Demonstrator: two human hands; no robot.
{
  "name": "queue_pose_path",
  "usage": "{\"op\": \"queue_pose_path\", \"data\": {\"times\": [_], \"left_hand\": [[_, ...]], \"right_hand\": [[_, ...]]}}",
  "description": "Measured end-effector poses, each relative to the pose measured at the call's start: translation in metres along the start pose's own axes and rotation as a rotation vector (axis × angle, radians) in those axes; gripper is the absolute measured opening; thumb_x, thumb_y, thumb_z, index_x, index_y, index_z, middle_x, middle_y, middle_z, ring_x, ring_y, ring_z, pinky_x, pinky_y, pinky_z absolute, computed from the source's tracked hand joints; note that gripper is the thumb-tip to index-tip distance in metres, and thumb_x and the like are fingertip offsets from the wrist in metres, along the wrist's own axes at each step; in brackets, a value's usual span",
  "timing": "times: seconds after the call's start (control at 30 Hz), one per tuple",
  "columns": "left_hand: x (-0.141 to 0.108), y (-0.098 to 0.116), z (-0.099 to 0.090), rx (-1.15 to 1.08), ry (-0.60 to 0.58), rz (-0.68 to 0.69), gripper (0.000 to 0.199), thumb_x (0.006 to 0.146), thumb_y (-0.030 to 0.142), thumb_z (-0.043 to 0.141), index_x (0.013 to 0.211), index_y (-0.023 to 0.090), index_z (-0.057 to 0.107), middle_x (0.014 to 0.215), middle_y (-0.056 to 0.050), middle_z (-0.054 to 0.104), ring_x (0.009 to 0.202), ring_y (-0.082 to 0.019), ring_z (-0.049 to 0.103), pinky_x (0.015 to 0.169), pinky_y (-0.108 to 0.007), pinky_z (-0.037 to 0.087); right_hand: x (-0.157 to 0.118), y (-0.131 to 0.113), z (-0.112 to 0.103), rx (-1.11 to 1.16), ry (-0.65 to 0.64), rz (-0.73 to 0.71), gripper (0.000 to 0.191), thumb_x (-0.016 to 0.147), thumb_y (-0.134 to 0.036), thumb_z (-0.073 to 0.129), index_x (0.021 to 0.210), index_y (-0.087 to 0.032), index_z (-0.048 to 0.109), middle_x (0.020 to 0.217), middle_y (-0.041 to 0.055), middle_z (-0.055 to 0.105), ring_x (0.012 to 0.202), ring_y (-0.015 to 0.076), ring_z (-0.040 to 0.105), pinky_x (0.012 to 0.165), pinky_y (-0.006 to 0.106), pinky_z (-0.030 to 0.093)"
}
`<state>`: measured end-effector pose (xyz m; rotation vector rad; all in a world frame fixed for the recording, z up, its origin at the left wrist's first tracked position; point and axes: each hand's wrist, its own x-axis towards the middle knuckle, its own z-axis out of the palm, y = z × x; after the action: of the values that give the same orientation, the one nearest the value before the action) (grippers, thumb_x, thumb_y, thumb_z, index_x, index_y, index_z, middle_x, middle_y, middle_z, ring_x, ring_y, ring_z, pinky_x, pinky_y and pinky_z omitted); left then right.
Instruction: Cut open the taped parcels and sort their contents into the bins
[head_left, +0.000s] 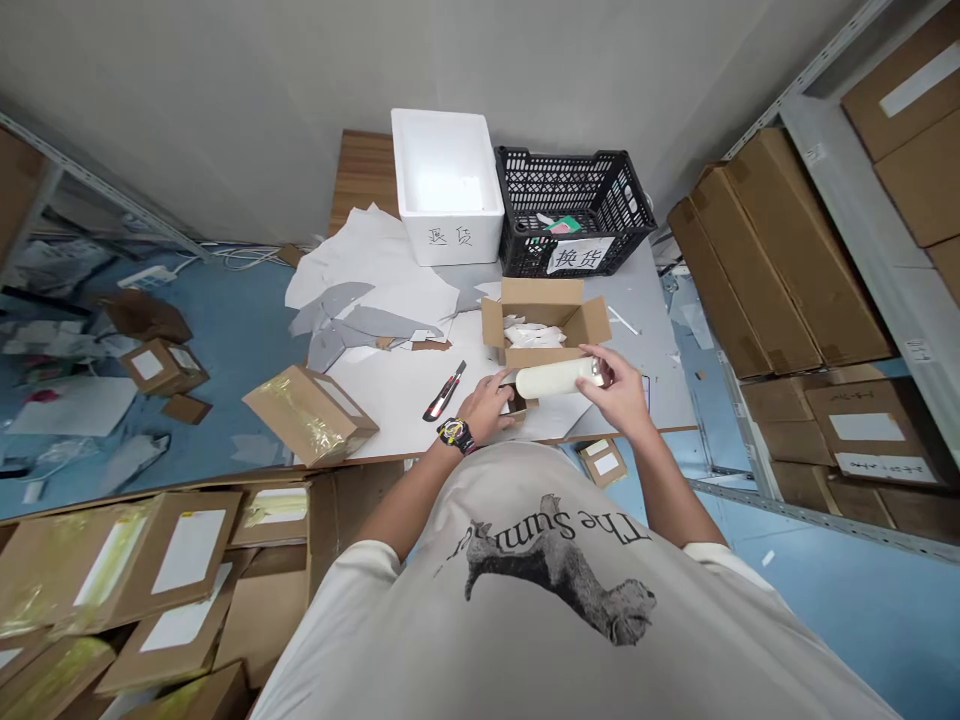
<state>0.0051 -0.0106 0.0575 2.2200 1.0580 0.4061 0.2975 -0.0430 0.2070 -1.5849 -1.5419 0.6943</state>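
The right hand point(616, 388) grasps a pale cylinder point(555, 379) by its shiny end, with the thumb on the near side and the fingers on the far side. The cylinder lies nearly level, its other end pointing toward the left hand point(486, 405). The left hand, with a dark watch point(455, 433) on its wrist, has its fingers bent at a small box point(531, 404) just under the cylinder; the box is partly hidden, so whether those fingers grip it cannot be told.

Just beyond the cylinder, ahead of both hands, an open carton point(541, 292) stands on the worktop point(667, 385) with its flaps spread and white packing point(534, 334) inside. To the left of the left hand lies a red and black box cutter point(444, 391), and farther left a taped carton point(311, 415) sits tilted at the worktop's near edge. Crumpled white and grey paper point(360, 255) spreads ahead and to the left of that hand. Farther ahead of the hands, a white foam box point(454, 238) stands beside a black plastic crate point(525, 255), which holds a few small items and bears a handwritten label point(579, 257).
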Motion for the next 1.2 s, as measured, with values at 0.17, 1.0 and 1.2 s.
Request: {"op": "queue_pose_path", "data": {"times": [0.17,1.0,1.2], "left_hand": [[-0.012,-0.024,0.005,-0.182,0.089,0.061,0.042,0.090,0.026,0.093,0.112,0.026,0.058,0.161,-0.018,0.062,0.153,-0.039,0.063,0.116,-0.058,0.062],[-0.016,-0.033,0.047,-0.402,0.321,-0.106,0.044,0.084,0.030,0.089,0.099,0.030,0.049,0.150,-0.011,0.078,0.140,-0.031,0.075,0.112,-0.048,0.062],[-0.016,-0.026,0.047,-0.390,0.334,-0.133,0.042,0.079,0.020,0.083,0.099,0.030,0.048,0.150,-0.010,0.078,0.137,-0.029,0.076,0.110,-0.045,0.062]], "right_hand": [[-0.010,-0.006,0.020,-0.099,-0.081,-0.100,0.052,0.088,-0.029,0.077,0.140,-0.027,0.079,0.103,0.0039,0.071,0.084,0.0216,0.063,0.074,0.034,0.058],[0.000,-0.017,0.105,-0.640,-0.596,-0.086,0.056,0.096,-0.017,0.077,0.151,-0.026,0.066,0.139,0.0122,0.073,0.121,0.0331,0.066,0.093,0.040,0.055],[-0.007,0.019,0.144,-0.666,-0.502,-0.038,0.048,0.093,-0.019,0.077,0.140,-0.022,0.067,0.136,0.0153,0.072,0.122,0.0359,0.059,0.096,0.043,0.052]]}}
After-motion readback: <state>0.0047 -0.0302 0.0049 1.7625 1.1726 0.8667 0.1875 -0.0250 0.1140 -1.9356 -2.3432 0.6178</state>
